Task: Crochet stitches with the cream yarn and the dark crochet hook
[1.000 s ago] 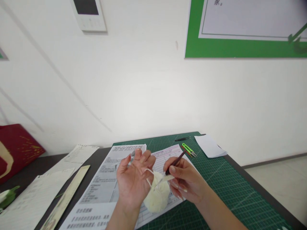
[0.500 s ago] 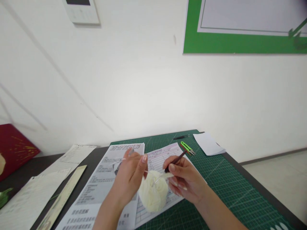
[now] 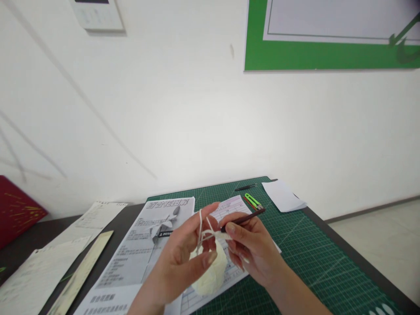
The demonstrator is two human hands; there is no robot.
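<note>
My right hand (image 3: 252, 243) pinches a dark-handled crochet hook (image 3: 247, 218), its shaft pointing left toward the other hand. A small cream crocheted strip (image 3: 221, 235) sits at the hook end, by the right fingertips. Cream yarn (image 3: 200, 225) loops over the raised index finger of my left hand (image 3: 180, 258) and runs across to the hook; the other left fingers curl in around it. Below both hands a cream ball of yarn (image 3: 210, 280) rests on the papers, partly hidden by the left thumb. The hook's tip is hard to make out.
Printed sheets (image 3: 121, 258) and a lined form (image 3: 226, 273) lie on a green cutting mat (image 3: 315, 253). Toward the back are green thread snips (image 3: 252, 200), a black slim tool (image 3: 245, 187) and white paper (image 3: 284, 196). Left are a ruler (image 3: 82, 271) and handwritten sheets (image 3: 49, 267).
My left hand has turned palm inward and come closer to the right, with yarn now looped over its raised index finger. The hook has tilted flatter. The view has shifted slightly.
</note>
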